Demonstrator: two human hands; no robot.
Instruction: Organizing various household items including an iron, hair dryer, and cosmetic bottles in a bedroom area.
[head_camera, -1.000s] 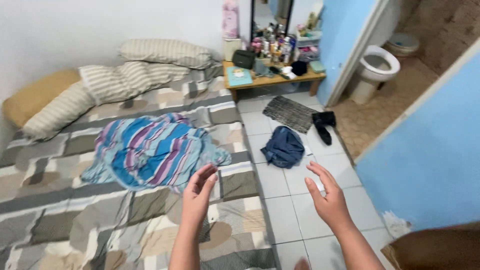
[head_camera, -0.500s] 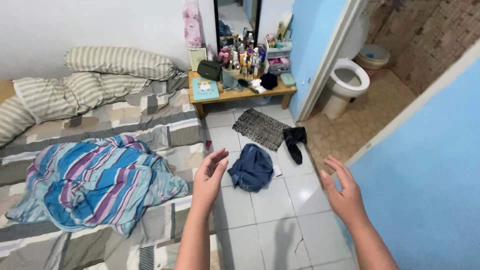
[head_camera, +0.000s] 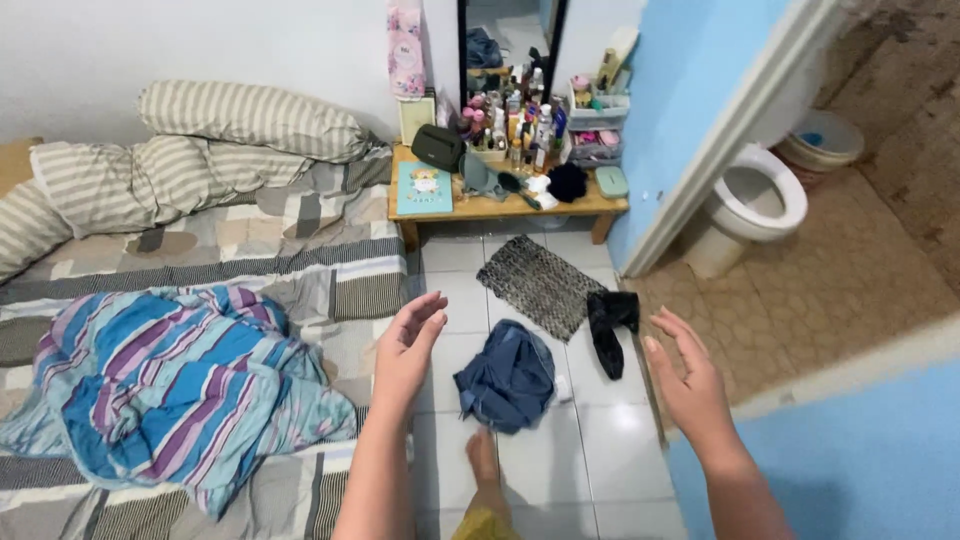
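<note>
Both hands are hovering in the air over the tiled floor (head_camera: 540, 470), palms turned toward each other. The left hand (head_camera: 405, 350) is holding nothing; its fingers (head_camera: 425, 310) are spread loosely and slightly curled. The right hand (head_camera: 690, 385) is likewise holding nothing, its fingers (head_camera: 672, 335) extended and apart. The blue garment (head_camera: 508, 375) is lying crumpled on the floor between and below the two hands, nearer the left one, touching neither. A bare foot (head_camera: 483, 460) is standing on the tiles just beside the garment's near edge. A black cloth (head_camera: 608, 325) is lying just beside the garment, next to a grey mat (head_camera: 540, 283). The bed (head_camera: 300, 260) is running along the left, carrying a striped blanket (head_camera: 170, 385) and striped pillows (head_camera: 200, 150). A low wooden bench (head_camera: 500, 205) against the wall is carrying bottles, a dark pouch and a book. A toilet (head_camera: 755, 205) is standing beyond the open doorway.
</note>
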